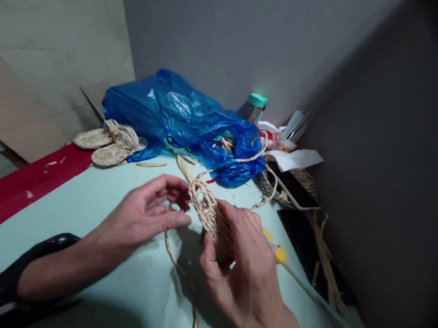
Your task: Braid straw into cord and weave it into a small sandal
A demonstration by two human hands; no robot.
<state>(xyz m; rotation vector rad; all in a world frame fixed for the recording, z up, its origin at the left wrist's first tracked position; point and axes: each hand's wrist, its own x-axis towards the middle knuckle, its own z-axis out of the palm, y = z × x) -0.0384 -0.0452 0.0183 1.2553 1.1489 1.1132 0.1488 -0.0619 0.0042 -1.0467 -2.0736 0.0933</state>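
My right hand (248, 265) grips a small woven straw slipper (213, 215), thumb on the near side and fingers over its right edge. Thin twisted loops stand along the slipper's upper left edge. To the left of it is my left hand (145, 216), thumb stretched out and fingers curved apart, holding nothing; whether its fingertips touch the loops I cannot tell. One braided straw cord (171, 252) hangs down below the slipper, and another cord (272, 192) curls off behind it to the right. The slipper's underside is mostly hidden by my right hand.
A pair of woven straw slippers (112, 150) lies at the back left, beside a crumpled blue plastic bag (170, 111). Behind the bag stands a teal-lidded jar (258, 101). On the right are a yellow tool (280, 255) with a clear rod, a dark flat panel (292, 186) and dry straw strands (329, 274).
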